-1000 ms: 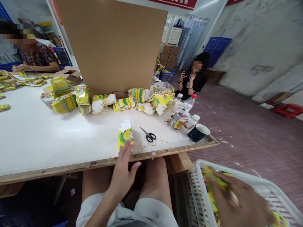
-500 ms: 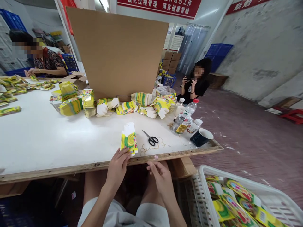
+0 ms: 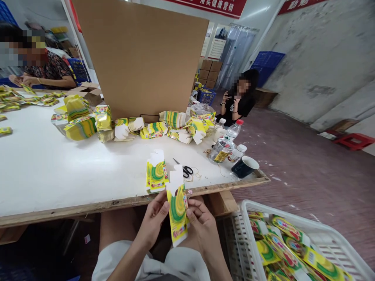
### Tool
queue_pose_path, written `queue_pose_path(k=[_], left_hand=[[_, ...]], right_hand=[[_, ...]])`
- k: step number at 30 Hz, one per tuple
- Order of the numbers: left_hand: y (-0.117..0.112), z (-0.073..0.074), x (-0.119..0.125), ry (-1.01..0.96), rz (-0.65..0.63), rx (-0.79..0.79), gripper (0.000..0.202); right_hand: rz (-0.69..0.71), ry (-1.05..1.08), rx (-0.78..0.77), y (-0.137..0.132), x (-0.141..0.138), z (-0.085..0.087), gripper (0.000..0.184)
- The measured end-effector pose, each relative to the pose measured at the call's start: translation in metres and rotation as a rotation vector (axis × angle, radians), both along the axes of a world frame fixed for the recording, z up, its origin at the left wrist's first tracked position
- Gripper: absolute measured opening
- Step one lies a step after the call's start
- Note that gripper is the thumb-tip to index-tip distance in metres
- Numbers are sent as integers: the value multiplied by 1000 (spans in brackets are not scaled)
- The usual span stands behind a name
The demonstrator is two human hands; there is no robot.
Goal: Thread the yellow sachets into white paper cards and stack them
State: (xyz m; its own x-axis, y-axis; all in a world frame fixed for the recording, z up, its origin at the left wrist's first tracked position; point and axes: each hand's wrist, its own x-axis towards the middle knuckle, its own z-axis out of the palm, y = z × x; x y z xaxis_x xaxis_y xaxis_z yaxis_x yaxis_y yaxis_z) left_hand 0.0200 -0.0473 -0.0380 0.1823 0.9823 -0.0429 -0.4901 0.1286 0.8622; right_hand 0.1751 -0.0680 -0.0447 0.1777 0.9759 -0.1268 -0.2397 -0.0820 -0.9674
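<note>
Between my two hands, over my lap and just off the table's front edge, is a yellow and green flat carton (image 3: 177, 212) with a white flap at its top. My left hand (image 3: 155, 216) pinches its left side, thumb in front. My right hand (image 3: 202, 222) grips the right side, its fingers partly behind the carton. A small stack of like flat cartons (image 3: 156, 175) lies on the table beyond. Black-handled scissors (image 3: 186, 171) rest to the right of the stack, partly covered by the held carton's flap, with thin rubber bands (image 3: 197, 174) beside them.
Bundled cartons (image 3: 154, 130) line the table before a tall cardboard sheet (image 3: 140, 58). Bottles, a clear jar (image 3: 222, 151) and a dark mug (image 3: 245, 167) stand at the right corner. A white basket (image 3: 244, 234) holds filled cartons. One person (image 3: 43, 70) works at left; another (image 3: 240, 101) sits beyond.
A flat carton is now up off the table, held in both hands over my lap. My right hand has closed on its side. The view has shifted slightly.
</note>
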Motion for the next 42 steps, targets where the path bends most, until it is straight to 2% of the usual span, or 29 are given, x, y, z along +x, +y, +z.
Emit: queue_pose_path(k=[2,4,7,12,18,22,24,26,29,31,33,37,38,40,42], left_hand=[[-1,4,2,-149,-176,-110,50],[-1,6,2,-214,-243,-135,48],[-2,5,3,-211,-188,-139,40],[-1,-4,9,-84,-72,-105,33],[-3,1,13,157,-27,-3,36],[-4,7,8,226,-22,43,59],[-4,10,4,230,-83,86,61],[-4,12,0,223,-165,121,54],[-4,13,-2,129,-301,67,42],[-6,13,-1,30,-381,13,37],[-8,12,1,-34,-414,-15,41],[-8,11,3,-47,-426,-17,73],[-8,10,3,-28,-428,-7,73],[-7,9,3,45,-403,24,58],[-5,7,5,149,-342,60,45]], right_hand=[[12,23,-7,-6,-4,1,31],[24,22,0,-7,-6,2,29],[58,-1,-1,-6,-6,6,32],[67,-78,-15,-9,-9,14,36],[-52,-238,3,-13,-11,7,33],[-46,-295,94,-12,-3,8,25],[-8,-258,168,-11,3,13,39],[71,-214,199,-11,11,19,48],[182,-237,186,-10,24,27,29],[195,-310,186,-9,31,31,18],[164,-388,213,-8,34,33,18],[60,-420,250,-6,32,33,16],[22,-402,243,-6,31,33,16],[-68,-368,231,-6,31,33,20],[-84,-358,211,-8,33,34,24]])
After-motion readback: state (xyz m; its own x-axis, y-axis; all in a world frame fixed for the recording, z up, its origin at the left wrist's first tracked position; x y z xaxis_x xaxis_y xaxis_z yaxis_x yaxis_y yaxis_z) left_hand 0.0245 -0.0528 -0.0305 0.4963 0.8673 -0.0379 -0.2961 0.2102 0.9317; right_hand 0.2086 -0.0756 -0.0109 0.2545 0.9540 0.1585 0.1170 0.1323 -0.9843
